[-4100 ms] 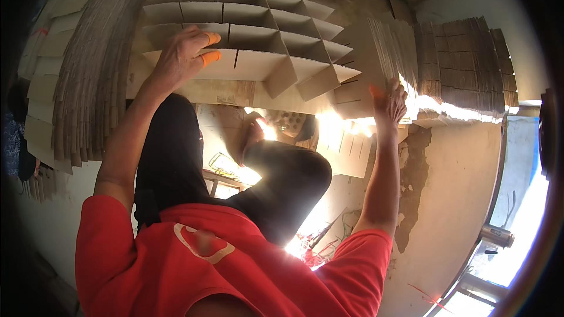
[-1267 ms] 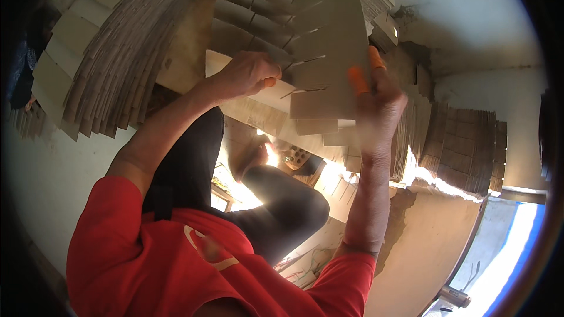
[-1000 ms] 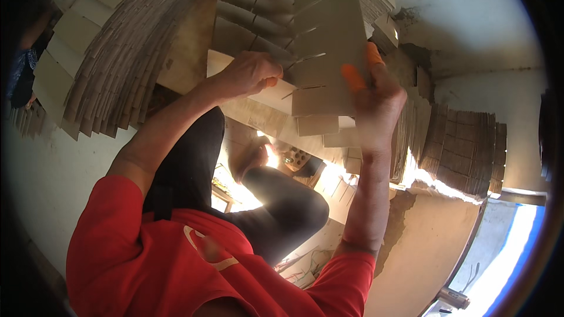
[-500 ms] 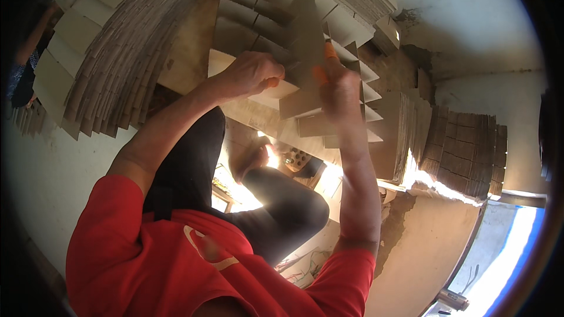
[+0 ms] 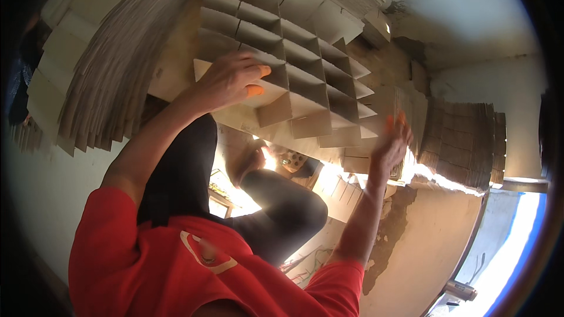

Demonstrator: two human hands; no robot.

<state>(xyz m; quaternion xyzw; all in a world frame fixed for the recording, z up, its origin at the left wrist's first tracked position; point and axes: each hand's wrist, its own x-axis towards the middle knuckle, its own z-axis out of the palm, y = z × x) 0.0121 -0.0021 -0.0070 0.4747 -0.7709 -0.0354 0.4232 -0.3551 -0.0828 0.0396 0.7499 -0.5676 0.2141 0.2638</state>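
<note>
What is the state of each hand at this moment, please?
Left hand: fingers bent at the cardboard grid; grip cannot be told.
Right hand: blurred, by the cardboard stack; open or closed cannot be told.

Right hand blurred; left hand hides part of cardboard grid.

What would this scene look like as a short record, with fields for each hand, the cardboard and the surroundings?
Left hand: left hand at the near left of the cardboard grid; grip unclear
Right hand: right hand, blurred, beside the near stack of cardboard sheets; contact unclear
Fingers: orange covers on both hands
Grid: crossed panels forming open cells
Left side: long row of cardboard sheets
Far right: another cardboard stack
Clothing: red shirt, black trousers
</note>
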